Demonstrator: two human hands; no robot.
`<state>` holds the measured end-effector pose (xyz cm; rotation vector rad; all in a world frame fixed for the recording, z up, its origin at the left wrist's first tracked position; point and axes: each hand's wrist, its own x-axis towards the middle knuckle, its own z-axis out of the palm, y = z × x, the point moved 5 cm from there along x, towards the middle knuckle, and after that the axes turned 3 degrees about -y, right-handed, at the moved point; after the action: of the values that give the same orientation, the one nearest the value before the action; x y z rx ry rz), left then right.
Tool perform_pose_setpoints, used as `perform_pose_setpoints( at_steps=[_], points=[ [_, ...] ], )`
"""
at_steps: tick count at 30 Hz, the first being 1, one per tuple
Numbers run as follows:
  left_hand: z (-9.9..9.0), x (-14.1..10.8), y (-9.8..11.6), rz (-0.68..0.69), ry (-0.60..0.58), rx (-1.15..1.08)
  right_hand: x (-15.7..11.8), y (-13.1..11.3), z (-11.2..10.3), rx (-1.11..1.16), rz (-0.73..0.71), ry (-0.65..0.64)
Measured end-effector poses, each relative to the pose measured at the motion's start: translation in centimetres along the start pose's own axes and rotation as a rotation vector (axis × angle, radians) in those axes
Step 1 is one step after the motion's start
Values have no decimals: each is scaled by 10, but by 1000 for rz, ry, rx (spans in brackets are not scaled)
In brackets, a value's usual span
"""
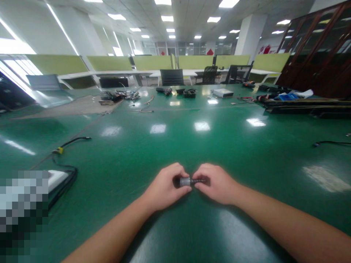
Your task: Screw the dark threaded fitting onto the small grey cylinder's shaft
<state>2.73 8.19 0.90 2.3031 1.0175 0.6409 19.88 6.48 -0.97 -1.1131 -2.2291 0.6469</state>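
Near the tabletop's [219, 146] front edge, the left hand [164, 188] pinches one small grey cylinder [185, 181] while the right hand [216, 184] pinches the dark stub [199, 180] at its end (possibly a screw; too small to tell). Such fingertip grips could let the piece slip and roll away. Two loose cables: one [70, 142] left, one [329, 143] right.

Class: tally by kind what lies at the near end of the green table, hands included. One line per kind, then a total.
Hands: 2, left hand and right hand
Small grey cylinder with dark stem, held between them: 1
Black cable with yellow tag: 1
Total: 4
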Motion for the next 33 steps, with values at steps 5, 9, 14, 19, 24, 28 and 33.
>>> perform_pose_setpoints(
  at_steps=[5, 9, 14, 19, 24, 28, 33],
  points=[
    [0, -1, 0, 16, -8, 1, -1, -1, -1, -18, -5, 10],
    [0, -3, 0, 14, -1, 3, -2, 1, -2, -33, 4, 13],
    [0, -4, -3, -12, -13, -2, -3, 2, -4, -28, 14, 19],
    [-1, -3, -3, -17, -23, -4, -3, 3, -5, -18, 22, 26],
    [-2, -2, -3, -30, -15, 9, -2, 2, -6, -37, 10, 33],
    [-1, -1, -5, -50, -2, 22, -3, 3, -7, -44, 12, 50],
    [-1, -2, -5, -61, -12, 17, -4, 4, -8, -49, 15, 51]
  ],
)
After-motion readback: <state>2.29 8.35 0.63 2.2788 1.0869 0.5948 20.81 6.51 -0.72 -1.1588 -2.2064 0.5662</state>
